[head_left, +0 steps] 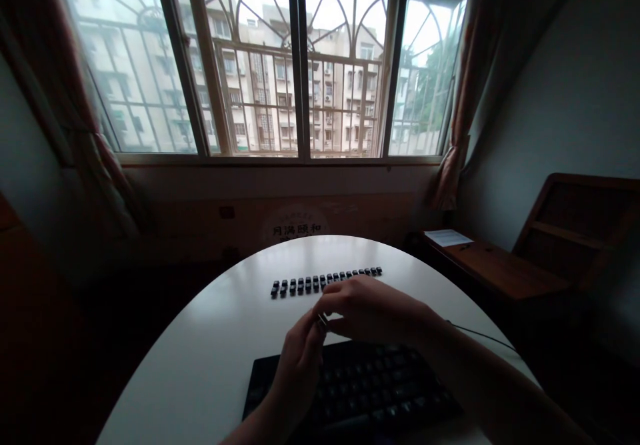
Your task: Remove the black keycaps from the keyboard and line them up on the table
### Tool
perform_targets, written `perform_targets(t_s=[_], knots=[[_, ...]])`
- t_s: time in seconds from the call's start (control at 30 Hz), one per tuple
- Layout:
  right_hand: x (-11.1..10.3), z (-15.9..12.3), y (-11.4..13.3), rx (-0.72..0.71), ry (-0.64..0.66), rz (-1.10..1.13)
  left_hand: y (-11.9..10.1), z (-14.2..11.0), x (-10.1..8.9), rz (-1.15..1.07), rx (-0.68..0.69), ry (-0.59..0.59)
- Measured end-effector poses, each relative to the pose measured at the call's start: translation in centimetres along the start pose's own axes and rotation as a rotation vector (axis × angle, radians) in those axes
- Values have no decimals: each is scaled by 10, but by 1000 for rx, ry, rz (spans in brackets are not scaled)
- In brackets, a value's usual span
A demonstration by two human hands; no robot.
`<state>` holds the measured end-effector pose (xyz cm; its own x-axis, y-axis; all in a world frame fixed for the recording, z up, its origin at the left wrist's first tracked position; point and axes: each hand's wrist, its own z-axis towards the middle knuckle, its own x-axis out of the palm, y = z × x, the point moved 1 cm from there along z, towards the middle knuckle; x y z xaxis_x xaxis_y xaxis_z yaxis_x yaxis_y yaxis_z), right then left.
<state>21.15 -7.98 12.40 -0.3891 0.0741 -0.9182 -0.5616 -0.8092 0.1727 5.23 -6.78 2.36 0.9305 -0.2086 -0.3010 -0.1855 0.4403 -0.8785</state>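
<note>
A black keyboard (370, 385) lies on the round white table, under and in front of my hands. My left hand (301, 350) is above the keyboard's upper left edge, its fingers closed on a small dark keycap (323, 323). From the right, my right hand (363, 303) meets it with curled fingers pinching at the same piece, whose details are too small to make out. Beyond the hands, small black keycaps (300, 285) stand in two rows on the table; my right hand hides part of the nearer row.
The white table (190, 351) has a curved edge on both sides. A thin cable (483, 333) runs off to the right. A wooden chair (505, 278) with a sheet of paper (447, 237) on it stands at the right, and a barred window (300, 98) is ahead.
</note>
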Motion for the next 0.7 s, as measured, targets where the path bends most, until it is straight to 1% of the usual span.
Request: perform_targets(t_s=[0.1,0.17,0.23,0.33,0.4,0.43,0.47,0.53,0.6,0.7], knots=[[2,-2,-11,8,2,40,-3,0,0,66,7,36],[-1,-6,-29,37,-14,90,-4,-2,1,173,37,73],[-4,-12,-59,116,-81,135,-3,-4,5,325,61,123],[-1,-21,-119,335,-189,141,1,-8,13,578,67,240],[12,-26,-155,496,-191,100,6,-10,18,692,49,315],[22,-28,-169,579,-168,84,7,-11,19,726,39,341],[32,-30,-179,613,-149,74,9,-11,20,749,34,357],[52,-32,-190,660,-117,50,10,-11,21,772,33,372],[68,-33,-193,691,-90,19,9,-11,21,774,32,377],[79,-35,-193,753,-64,-47,6,-11,20,766,20,393]])
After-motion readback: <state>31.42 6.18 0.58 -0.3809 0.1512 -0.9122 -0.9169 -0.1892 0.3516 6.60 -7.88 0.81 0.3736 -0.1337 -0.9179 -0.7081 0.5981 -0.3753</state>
